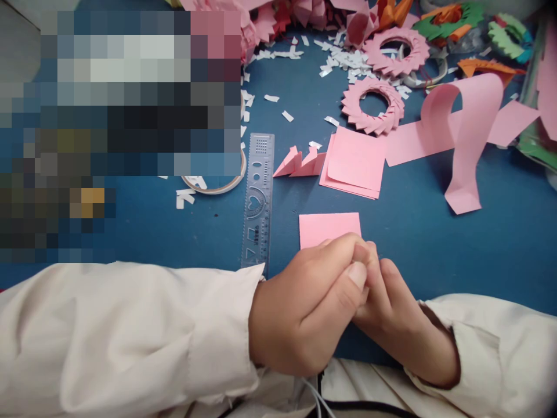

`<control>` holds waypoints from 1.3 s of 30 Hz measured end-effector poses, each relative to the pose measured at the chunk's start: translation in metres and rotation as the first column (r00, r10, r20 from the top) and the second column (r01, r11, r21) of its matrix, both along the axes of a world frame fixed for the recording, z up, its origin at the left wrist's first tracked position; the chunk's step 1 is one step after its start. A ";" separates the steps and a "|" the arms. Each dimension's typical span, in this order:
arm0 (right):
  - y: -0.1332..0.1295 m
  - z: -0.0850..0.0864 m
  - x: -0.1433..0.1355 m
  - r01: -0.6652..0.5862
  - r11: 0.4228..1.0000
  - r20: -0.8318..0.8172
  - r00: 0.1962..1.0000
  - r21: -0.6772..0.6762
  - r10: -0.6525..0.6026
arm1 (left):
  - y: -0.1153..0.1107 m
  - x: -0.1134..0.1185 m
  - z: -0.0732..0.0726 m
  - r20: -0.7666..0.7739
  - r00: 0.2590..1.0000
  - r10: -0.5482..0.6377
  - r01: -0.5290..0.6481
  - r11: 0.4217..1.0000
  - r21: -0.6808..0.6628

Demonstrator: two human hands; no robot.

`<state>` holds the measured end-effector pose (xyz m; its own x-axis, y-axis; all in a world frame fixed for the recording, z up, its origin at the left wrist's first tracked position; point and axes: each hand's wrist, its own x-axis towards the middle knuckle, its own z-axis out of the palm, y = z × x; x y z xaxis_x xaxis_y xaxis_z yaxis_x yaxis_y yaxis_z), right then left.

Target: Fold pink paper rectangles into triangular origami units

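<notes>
My left hand [313, 307] and my right hand [387, 296] meet in front of me, their fingertips pressed together. Both are closed, and whatever lies between the fingers is hidden. A pink paper piece [329, 227] shows just beyond my left hand, its near part covered; I cannot tell whether it is touched. Farther off lies a stack of pink paper squares [354, 162], with small folded pink paper pieces [304, 162] touching its left side. To the left of these, a clear plastic ruler [260, 197] stretches toward my left sleeve.
Two pink folded-paper rings [353, 104] lie beyond the stack. A curling pink paper strip [472, 139] stands at the right. White paper scraps [348, 61] and a roll of tape [217, 190] are scattered behind. Orange and green folded pieces [467, 26] crowd the far right. The upper left is pixelated.
</notes>
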<state>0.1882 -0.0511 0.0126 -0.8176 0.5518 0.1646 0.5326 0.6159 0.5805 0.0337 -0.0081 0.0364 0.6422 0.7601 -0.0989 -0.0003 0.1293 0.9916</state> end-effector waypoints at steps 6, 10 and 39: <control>0.001 0.002 -0.002 0.007 1.000 -0.014 1.000 0.011 -0.007 | -0.001 0.000 0.001 -0.001 1.000 0.008 -0.008 1.000 0.004; 0.002 0.004 -0.005 0.026 0.999 0.005 1.000 0.044 -0.026 | -0.001 0.001 0.002 0.003 1.000 0.014 -0.014 1.000 0.002; 0.050 0.009 0.027 -0.298 0.949 -0.581 0.792 -0.098 0.189 | 0.005 -0.019 -0.033 -0.505 0.861 0.068 0.403 0.515 0.757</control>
